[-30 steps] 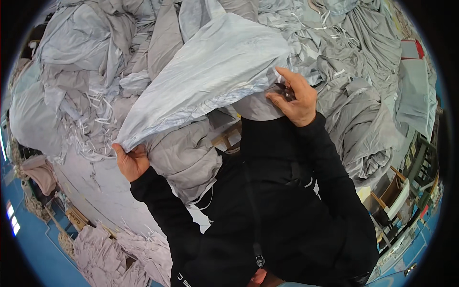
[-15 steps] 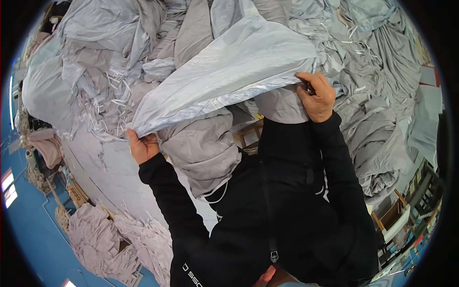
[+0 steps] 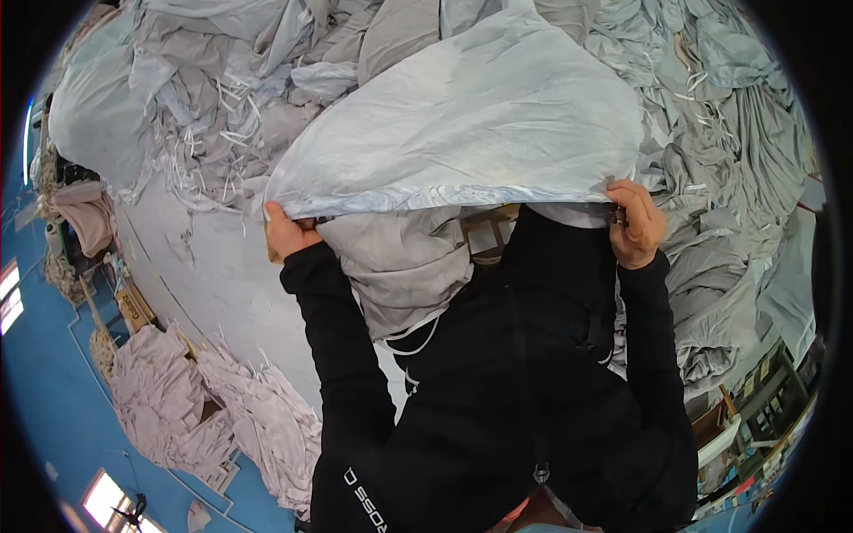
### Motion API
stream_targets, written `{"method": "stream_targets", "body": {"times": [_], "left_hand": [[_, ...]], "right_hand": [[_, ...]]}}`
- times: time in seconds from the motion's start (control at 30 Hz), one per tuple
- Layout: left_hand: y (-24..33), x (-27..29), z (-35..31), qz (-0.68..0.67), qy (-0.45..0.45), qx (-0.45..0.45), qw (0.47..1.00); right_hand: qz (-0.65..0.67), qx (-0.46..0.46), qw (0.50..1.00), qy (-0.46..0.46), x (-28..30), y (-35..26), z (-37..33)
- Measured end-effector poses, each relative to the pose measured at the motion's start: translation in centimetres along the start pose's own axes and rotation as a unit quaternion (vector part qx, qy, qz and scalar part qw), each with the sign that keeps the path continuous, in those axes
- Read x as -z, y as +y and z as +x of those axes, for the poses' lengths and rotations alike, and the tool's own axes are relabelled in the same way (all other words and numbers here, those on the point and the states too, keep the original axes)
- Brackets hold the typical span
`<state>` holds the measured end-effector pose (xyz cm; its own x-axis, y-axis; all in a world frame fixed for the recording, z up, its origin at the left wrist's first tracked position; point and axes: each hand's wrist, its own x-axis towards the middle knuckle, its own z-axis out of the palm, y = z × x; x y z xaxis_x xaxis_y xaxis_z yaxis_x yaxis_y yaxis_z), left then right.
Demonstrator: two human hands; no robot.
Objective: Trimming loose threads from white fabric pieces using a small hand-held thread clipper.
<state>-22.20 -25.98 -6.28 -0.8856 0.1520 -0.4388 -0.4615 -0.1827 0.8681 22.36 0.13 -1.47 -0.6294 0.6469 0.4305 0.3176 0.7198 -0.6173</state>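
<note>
A pale blue-grey cloth (image 3: 471, 115) is stretched between my two hands, its near edge pulled almost straight. My left hand (image 3: 289, 234) pinches the left corner of that edge. At the opposite corner, my right hand (image 3: 637, 224) grips the cloth between thumb and fingers. Along the held edge runs a shinier, wrinkled bluish strip. Beneath the cloth, a grey bunched fabric (image 3: 400, 266) with a white cord hangs over the table's near side, against my body. The cloth's far end merges into the heap behind it.
Heaped grey and pale blue fabrics with white ties (image 3: 240, 115) cover the far side; another grey pile (image 3: 711, 231) lies at right. A pale tabletop (image 3: 204, 275) shows at left. Pinkish fabric (image 3: 169, 400) is piled at lower left above a blue floor (image 3: 53, 391). Wooden frames (image 3: 764, 400) stand lower right.
Both hands have moved right and the right hand has come nearer to me. The cloth's edge, slanted before, now runs nearly level and spreads wider.
</note>
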Motion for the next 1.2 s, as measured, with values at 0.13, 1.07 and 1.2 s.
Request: {"method": "stream_targets", "body": {"times": [0.13, 1.07, 1.2], "left_hand": [[-0.9, -0.5, -0.8, 0.071, -0.002, -0.004, 0.997], [-7.5, -15.2, -20.2, 0.033, -0.27, 0.216, 0.938], [-3.6, -15.8, -23.4, -0.013, -0.306, 0.135, 0.942]], "right_hand": [[0.006, -0.025, 1.0, -0.003, 0.1, 0.5, -0.5], [0.016, -0.004, 1.0, 0.025, -0.2, -0.5, -0.3], [-0.005, -0.011, 0.998, 0.066, -1.6, 0.7, 1.3]]}}
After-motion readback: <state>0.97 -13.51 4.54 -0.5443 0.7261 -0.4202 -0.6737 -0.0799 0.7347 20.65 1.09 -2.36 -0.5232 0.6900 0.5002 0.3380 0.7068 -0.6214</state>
